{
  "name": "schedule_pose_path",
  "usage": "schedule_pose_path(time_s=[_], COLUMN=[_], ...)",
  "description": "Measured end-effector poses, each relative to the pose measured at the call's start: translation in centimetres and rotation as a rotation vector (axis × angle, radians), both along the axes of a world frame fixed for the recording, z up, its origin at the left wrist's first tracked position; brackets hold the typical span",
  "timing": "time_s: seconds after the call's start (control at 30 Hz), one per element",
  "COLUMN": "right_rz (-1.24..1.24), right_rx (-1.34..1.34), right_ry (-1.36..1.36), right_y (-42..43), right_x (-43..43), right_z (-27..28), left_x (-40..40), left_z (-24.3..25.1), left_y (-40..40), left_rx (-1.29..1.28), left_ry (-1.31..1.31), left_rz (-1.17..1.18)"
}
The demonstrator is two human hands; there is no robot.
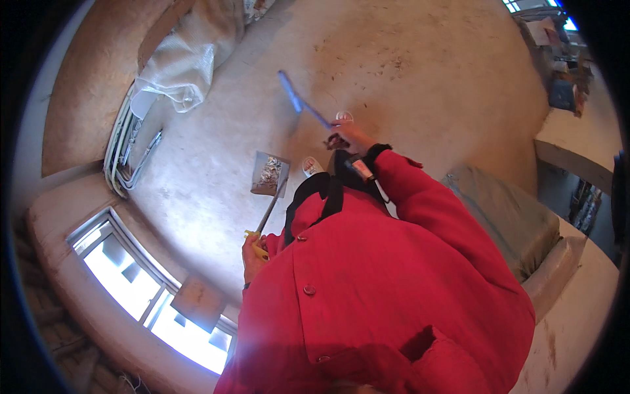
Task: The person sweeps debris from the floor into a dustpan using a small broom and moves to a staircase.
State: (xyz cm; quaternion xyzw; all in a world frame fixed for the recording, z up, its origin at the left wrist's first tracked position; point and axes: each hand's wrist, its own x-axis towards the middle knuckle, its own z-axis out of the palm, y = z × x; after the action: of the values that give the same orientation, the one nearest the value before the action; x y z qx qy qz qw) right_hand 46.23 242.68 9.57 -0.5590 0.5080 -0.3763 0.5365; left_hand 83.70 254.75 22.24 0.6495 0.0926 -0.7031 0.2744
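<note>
My right hand (pixel 352 137) is wrapped around the handle of a blue broom (pixel 291 92), its head angled up and left above the floor. A small reddish-brown item (pixel 337 142) shows by the same hand; I cannot tell what it is. Down at my left side, my left hand (pixel 252 258) grips the yellow top of a long-handled dustpan (pixel 259 170). Pale and brown litter (pixel 271 170) lies heaped in the pan, to the left of my sandalled feet (pixel 312 167).
Scattered debris (pixel 393 64) lies on the floor (pixel 418 103) ahead. To the left are a white woven plastic sack (pixel 184 74) and bundled pipes or cables (pixel 120 157) against the wall. A covered block-like object (pixel 507 216) stands close on my right, below a cluttered ledge (pixel 566 135).
</note>
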Motion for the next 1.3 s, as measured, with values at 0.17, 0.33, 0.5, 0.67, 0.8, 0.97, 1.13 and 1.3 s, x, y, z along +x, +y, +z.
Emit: schedule_pose_path(time_s=[0.17, 0.33, 0.5, 0.67, 0.8, 0.97, 1.13, 1.3], right_rz=[-0.396, -0.023, -0.208, -0.592, -0.633, -0.61, -0.561, -0.725], right_rx=[0.956, 0.272, 0.341, 0.861, 0.853, 0.904, 1.045, 1.106], right_ry=[-0.622, -0.325, -0.175, -0.365, -0.23, -0.351, -0.353, -0.281], right_y=[-3.1, -8.9, -8.3, -8.8, -6.0, -0.6, 3.2, 3.4], right_x=[4.3, -4.6, -19.8, -27.2, -28.3, -25.9, -27.1, -30.3], right_z=[3.1, -2.4, -7.4, 0.7, 1.2, 5.3, 6.2, 4.5], left_x=[-1.9, -6.7, -9.4, -13.4, -16.5, -18.7, -18.0, -17.0], left_z=[3.7, 4.1, 0.7, 1.6, 2.6, 2.6, 0.0, -3.1], left_y=[0.5, -3.2, -7.1, -10.3, -14.4, -17.3, -24.0, -28.4], left_rx=[0.065, 0.018, 0.036, -0.018, -0.021, -0.151, -0.023, -0.081], left_ry=[-0.098, -0.182, -0.235, -0.298, -0.258, -0.292, -0.205, 0.009], left_rz=[0.026, 0.076, 0.082, -0.007, -0.104, -0.133, -0.18, -0.327])
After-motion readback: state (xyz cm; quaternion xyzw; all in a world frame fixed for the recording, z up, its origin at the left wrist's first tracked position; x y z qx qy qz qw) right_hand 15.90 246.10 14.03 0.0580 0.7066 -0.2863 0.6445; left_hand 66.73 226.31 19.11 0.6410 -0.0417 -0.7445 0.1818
